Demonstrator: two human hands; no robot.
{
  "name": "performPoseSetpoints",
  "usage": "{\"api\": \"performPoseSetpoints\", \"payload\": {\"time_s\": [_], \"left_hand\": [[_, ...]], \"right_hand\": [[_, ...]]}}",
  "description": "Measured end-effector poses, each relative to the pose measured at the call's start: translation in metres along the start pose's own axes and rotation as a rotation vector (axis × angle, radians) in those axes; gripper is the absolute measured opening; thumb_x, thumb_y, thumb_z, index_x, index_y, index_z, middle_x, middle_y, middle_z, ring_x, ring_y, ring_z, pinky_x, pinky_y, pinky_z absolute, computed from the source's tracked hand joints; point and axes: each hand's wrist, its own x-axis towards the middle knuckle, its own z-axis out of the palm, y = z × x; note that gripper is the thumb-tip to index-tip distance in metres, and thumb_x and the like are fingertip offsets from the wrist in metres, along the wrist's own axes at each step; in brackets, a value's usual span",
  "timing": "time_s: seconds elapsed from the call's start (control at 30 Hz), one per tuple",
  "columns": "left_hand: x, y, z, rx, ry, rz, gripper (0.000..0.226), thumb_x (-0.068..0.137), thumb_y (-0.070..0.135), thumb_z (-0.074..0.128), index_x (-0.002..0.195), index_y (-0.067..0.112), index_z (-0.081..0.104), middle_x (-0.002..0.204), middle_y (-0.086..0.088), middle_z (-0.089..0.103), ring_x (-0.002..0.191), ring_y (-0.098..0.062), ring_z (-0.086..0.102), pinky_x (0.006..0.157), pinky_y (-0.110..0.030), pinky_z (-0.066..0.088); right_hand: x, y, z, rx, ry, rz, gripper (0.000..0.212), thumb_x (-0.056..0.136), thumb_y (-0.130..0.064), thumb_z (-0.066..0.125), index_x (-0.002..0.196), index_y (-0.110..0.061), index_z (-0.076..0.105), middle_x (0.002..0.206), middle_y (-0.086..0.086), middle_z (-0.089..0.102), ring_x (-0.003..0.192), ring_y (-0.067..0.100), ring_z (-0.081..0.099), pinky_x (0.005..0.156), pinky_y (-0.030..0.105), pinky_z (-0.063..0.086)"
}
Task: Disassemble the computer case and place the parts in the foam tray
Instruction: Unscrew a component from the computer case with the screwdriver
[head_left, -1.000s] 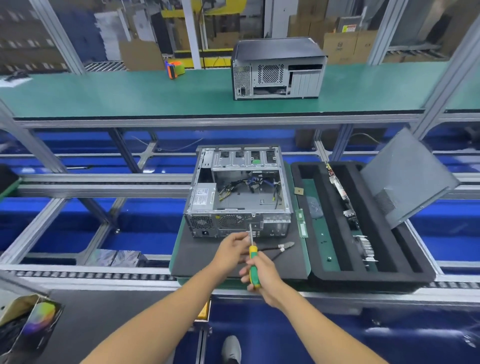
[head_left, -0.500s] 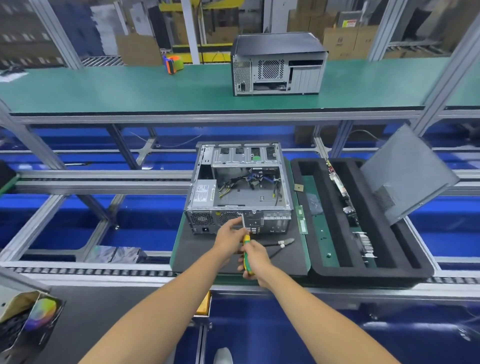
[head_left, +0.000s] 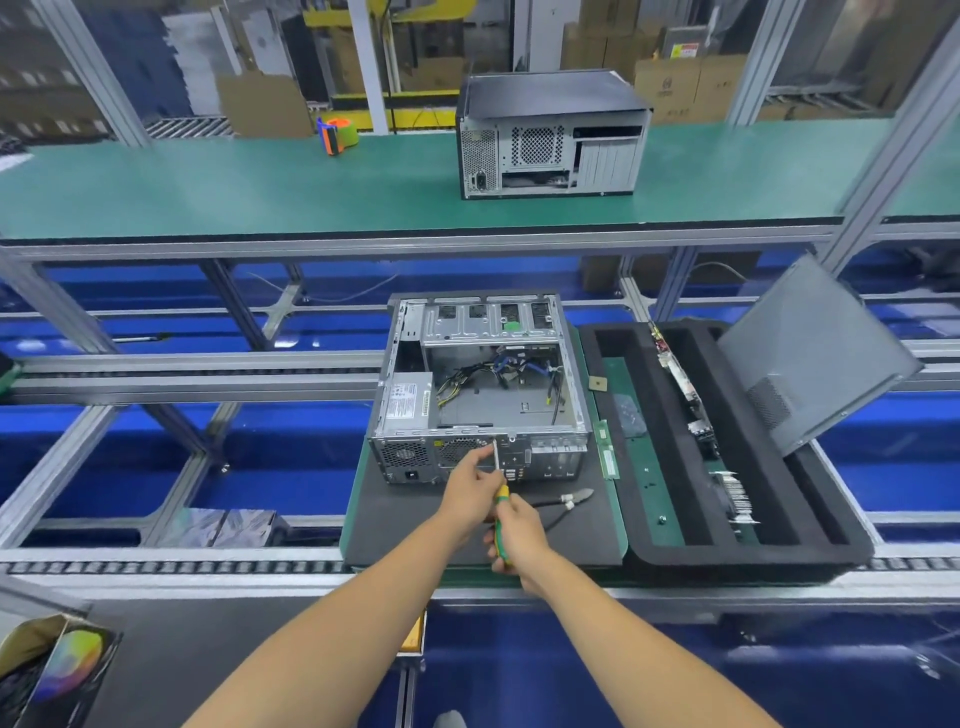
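Hands are working just in front of the computer case (head_left: 480, 395): right hand (head_left: 517, 540) is gripping the screwdriver (head_left: 500, 506), left hand (head_left: 470, 493) is pinching its shaft against the rear panel.

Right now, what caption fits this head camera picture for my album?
Right hand grips a green screwdriver, left hand steadies its shaft at the open computer case, beside the foam tray.

Roller conveyor line (head_left: 171, 567), dark mat (head_left: 395, 525) under open computer case (head_left: 480, 395), cutters (head_left: 569, 501), black foam tray (head_left: 748, 561) beside it
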Motion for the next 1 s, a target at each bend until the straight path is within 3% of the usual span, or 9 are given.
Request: {"api": "performPoseSetpoints", "payload": {"time_s": [0.2, 0.3, 0.43, 0.63, 0.77, 0.93, 1.0], "left_hand": [[-0.001, -0.001, 0.0, 0.024, 0.027, 0.023, 0.048, 0.099, 0.005, 0.058, 0.144, 0.02, 0.049, 0.074, -0.006, 0.057, 0.06, -0.014, 0.052, 0.055, -0.022, 0.046], [0.0, -0.001, 0.0, 0.024, 0.022, 0.017, 0.048, 0.1, 0.005, 0.058, 0.143, 0.022, 0.049, 0.073, -0.006, 0.056, 0.058, -0.014, 0.05, 0.053, -0.024, 0.045], [0.001, -0.002, -0.002, 0.028, 0.017, 0.022, 0.048, 0.1, 0.006, 0.057, 0.143, 0.025, 0.049, 0.074, -0.007, 0.056, 0.065, -0.019, 0.051, 0.063, -0.033, 0.047], [0.003, -0.001, -0.004, 0.025, 0.014, 0.022, 0.047, 0.099, 0.008, 0.059, 0.142, 0.026, 0.05, 0.077, -0.006, 0.059, 0.062, -0.014, 0.054, 0.058, -0.028, 0.049], [0.0, 0.001, -0.004, 0.034, 0.007, 0.036, 0.046, 0.1, 0.007, 0.057, 0.142, 0.024, 0.05, 0.083, -0.013, 0.06, 0.071, -0.022, 0.055, 0.069, -0.039, 0.052], [0.003, 0.008, -0.012, 0.073, -0.04, 0.04, 0.042, 0.1, 0.008, 0.06, 0.14, 0.015, 0.05, 0.087, -0.015, 0.06, 0.077, -0.023, 0.055, 0.071, -0.037, 0.046], [0.003, 0.01, -0.012, 0.06, -0.057, 0.015, 0.038, 0.099, 0.01, 0.065, 0.134, 0.012, 0.05, 0.086, -0.014, 0.06, 0.071, -0.021, 0.056, 0.063, -0.032, 0.047]], "right_hand": [[0.001, 0.0, -0.007, -0.036, -0.038, 0.0, 0.032, 0.108, -0.038, 0.037, 0.094, -0.015, 0.056, 0.06, 0.004, 0.058, 0.043, 0.014, 0.047, 0.039, 0.022, 0.034], [0.001, 0.0, -0.005, -0.035, -0.043, -0.006, 0.032, 0.108, -0.037, 0.037, 0.095, -0.015, 0.056, 0.059, 0.005, 0.057, 0.043, 0.014, 0.047, 0.039, 0.022, 0.034], [0.003, 0.0, -0.005, -0.039, -0.052, -0.008, 0.029, 0.108, -0.035, 0.038, 0.097, -0.015, 0.055, 0.061, 0.006, 0.058, 0.043, 0.014, 0.047, 0.039, 0.022, 0.034], [0.005, 0.0, -0.005, -0.052, -0.063, -0.015, 0.028, 0.107, -0.034, 0.037, 0.098, -0.015, 0.056, 0.061, 0.005, 0.059, 0.044, 0.014, 0.048, 0.039, 0.023, 0.034], [0.007, 0.001, -0.004, -0.064, -0.057, -0.036, 0.029, 0.108, -0.035, 0.036, 0.102, -0.015, 0.056, 0.059, 0.003, 0.059, 0.043, 0.013, 0.048, 0.038, 0.023, 0.035], [0.005, -0.004, 0.001, -0.126, -0.028, -0.039, 0.022, 0.108, -0.026, 0.032, 0.108, -0.017, 0.052, 0.073, 0.007, 0.058, 0.041, 0.012, 0.045, 0.038, 0.021, 0.034], [0.006, -0.004, 0.003, -0.164, 0.009, -0.033, 0.021, 0.108, -0.024, 0.032, 0.113, -0.018, 0.051, 0.077, 0.007, 0.058, 0.043, 0.013, 0.046, 0.039, 0.021, 0.034]]}}
